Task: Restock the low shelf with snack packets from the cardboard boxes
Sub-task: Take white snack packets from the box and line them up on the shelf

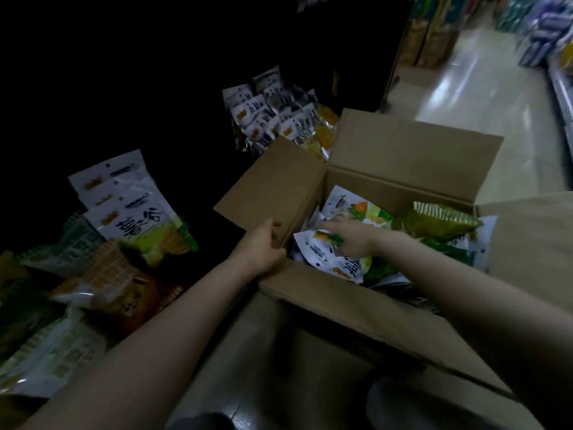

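An open cardboard box is seen on the floor, filled with snack packets: a white packet with black characters and green-yellow print lies uppermost at the box's near left corner, and a green striped packet lies toward the box's far right. The right hand is reached into the box and laid over the white packet, fingers curled down onto it; whether the packet is actually gripped cannot be told through the blur. The box's left flap is held at its near edge by the left hand, thumb on top and fingers curled under it, so the flap is kept folded outward. The near flap is spread toward the viewer, beneath the right forearm.

Left of the box, on the dark low shelf, a stack of matching white packets is seen leaning back, with orange and pale green packets lying nearer. Beyond the left flap, a further cluster of white packets stands in rows. Right of the box, a glossy tiled aisle floor is visible
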